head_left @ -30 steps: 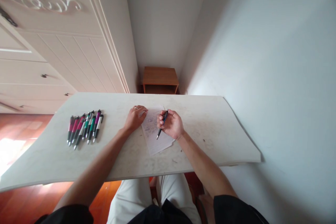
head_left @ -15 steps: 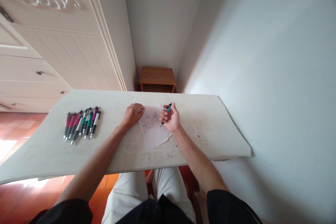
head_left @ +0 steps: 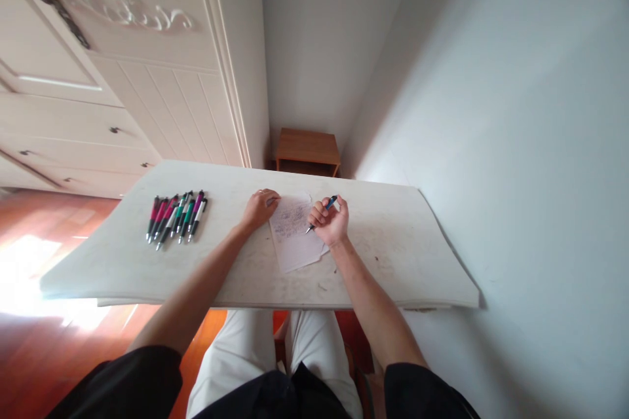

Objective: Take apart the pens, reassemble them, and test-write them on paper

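My right hand (head_left: 331,219) is wrapped round a blue-and-black pen (head_left: 331,201), above the right part of a sheet of paper (head_left: 299,252). Its tip slants down to the left, and the thumb is by its upper end. Dense scribbles cover the sheet's upper half. Another sheet's edge peeks out beneath it. My left hand (head_left: 260,208) rests on the table at the paper's upper left edge, thumb and fingers apart. Farther left lies a group of several pens (head_left: 177,219) with pink, green, purple and white barrels, side by side, their tips towards me.
The white table (head_left: 393,236) has some dark marks and stains. A pale cabinet (head_left: 162,91) with drawers stands beyond its left side. A small wooden stand (head_left: 308,146) is behind the far edge, and a wall (head_left: 515,144) borders the right.
The view has shifted, so the table and pens appear farther right. In my right hand the thumb has come closer to the pen's upper end. My left hand stays beside the paper.
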A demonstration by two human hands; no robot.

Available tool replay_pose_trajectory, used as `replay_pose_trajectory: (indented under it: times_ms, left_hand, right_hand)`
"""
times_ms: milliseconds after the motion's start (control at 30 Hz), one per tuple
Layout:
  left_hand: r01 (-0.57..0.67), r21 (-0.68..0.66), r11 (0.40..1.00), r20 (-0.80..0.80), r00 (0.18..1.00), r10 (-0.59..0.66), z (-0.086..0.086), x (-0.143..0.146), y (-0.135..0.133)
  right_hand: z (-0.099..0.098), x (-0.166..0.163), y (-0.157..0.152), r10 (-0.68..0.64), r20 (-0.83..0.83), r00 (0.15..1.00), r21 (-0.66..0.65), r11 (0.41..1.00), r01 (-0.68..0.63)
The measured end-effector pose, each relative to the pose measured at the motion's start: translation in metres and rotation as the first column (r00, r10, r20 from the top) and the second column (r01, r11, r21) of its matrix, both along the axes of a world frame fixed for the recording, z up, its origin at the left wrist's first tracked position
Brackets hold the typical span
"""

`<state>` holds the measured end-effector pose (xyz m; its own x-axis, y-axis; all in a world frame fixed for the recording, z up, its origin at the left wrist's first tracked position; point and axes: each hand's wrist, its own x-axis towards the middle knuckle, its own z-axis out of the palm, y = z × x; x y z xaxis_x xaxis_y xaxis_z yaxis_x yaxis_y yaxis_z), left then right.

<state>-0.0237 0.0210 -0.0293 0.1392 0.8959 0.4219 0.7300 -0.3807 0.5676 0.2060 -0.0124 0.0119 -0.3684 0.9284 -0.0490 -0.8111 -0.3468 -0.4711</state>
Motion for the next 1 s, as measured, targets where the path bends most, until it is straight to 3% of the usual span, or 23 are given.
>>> replay_pose_trajectory:
  times_ms: [167, 367, 500, 633, 800, 1000]
  left_hand:
    - [-0.032, -0.012, 0.999, 0.024, 0.999, 0.033, 0.003, 0.002, -0.001]
    - [-0.037, -0.039, 0.999, 0.11, 0.993, 0.041, 0.012, 0.003, -0.006]
    - [-0.147, 0.012, 0.989, 0.127, 0.981, 0.144, 0.014, 0.003, -0.012]
    - [-0.275, 0.033, 0.961, 0.017, 0.961, 0.275, 0.011, 0.004, -0.023]
    - [-0.231, 0.025, 0.973, -0.139, 0.963, 0.232, 0.01, 0.007, -0.032]
    - [-0.212, -0.006, 0.977, -0.084, 0.974, 0.211, 0.008, 0.006, -0.033]
  right_hand:
    - [-0.003, 0.002, -0.001, 0.014, 0.055, 0.998, -0.002, 1.0, -0.014]
    - [-0.005, 0.004, 0.002, 0.045, -0.002, 0.999, 0.011, 0.999, -0.045]
    - [-0.005, 0.007, 0.002, 0.022, -0.007, 1.0, 0.03, 0.999, -0.021]
    - [-0.005, 0.009, 0.003, -0.054, 0.033, 0.998, 0.016, 0.998, 0.053]
    - [-0.005, 0.011, 0.004, -0.133, 0.047, 0.99, 0.002, 0.991, 0.133]
    - [-0.006, 0.012, 0.005, -0.152, 0.043, 0.987, 0.021, 0.988, 0.151]
